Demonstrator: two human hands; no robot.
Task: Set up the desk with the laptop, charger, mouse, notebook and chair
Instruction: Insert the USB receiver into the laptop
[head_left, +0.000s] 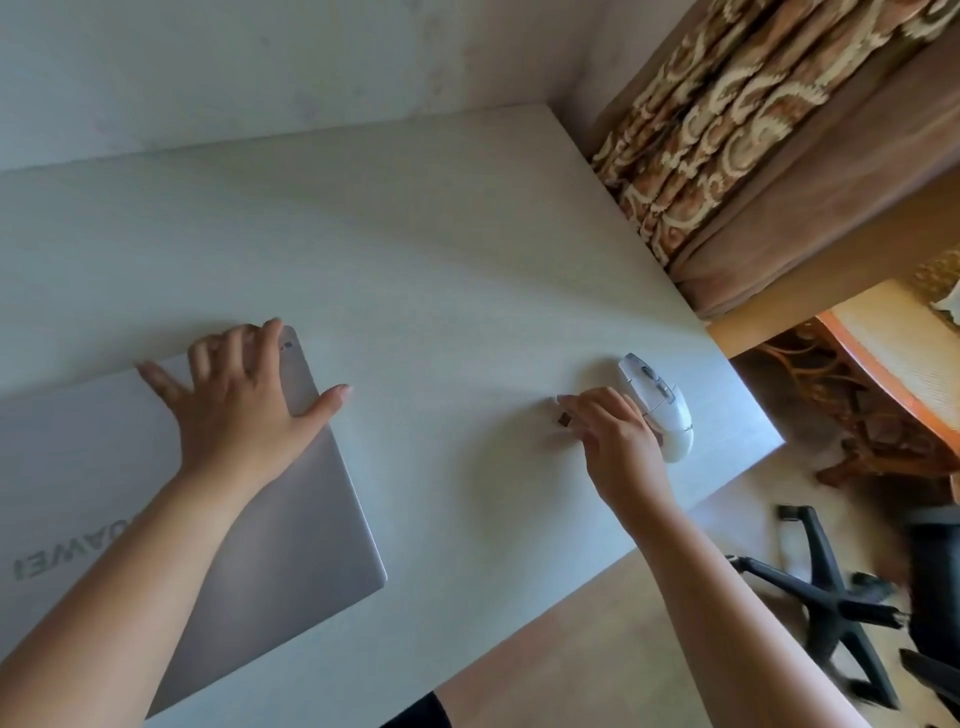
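The pale bench (441, 234) holds a shut laptop (291, 519). Left hand (244, 400) lies flat, open, on it. Right hand (613, 441) pinches a tiny plug (563, 419) beside the mouse (660, 410). Push it in straight, gently.

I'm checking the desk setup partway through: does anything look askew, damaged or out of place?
Nothing is damaged or spilled. The closed laptop lies skewed to the desk edge, under the left hand. The right hand pinches a small dark piece, too small to identify, beside the white mouse.
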